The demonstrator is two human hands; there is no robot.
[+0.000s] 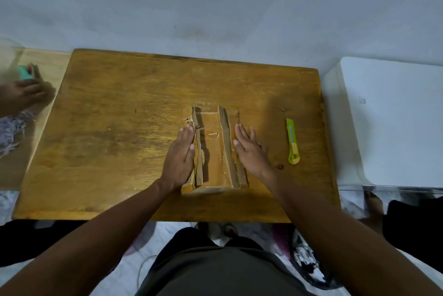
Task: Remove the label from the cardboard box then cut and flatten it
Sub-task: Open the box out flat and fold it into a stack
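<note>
A small brown cardboard box (213, 152) lies cut open in the middle of the wooden table (115, 128). Its two long side walls still stand up a little, and clear tape shines on its floor. My left hand (181, 154) lies flat, palm down, on the box's left flap. My right hand (249, 149) presses flat on the right flap. Neither hand grips anything. A green and yellow utility knife (293, 141) lies on the table to the right of my right hand, apart from it. I see no label.
Another person's hand (24, 95) rests at the far left by a teal object (26, 72) on a lighter wooden surface. A white box-like unit (393, 118) stands right of the table. A pale wall is behind; shredded paper (10, 132) lies at left.
</note>
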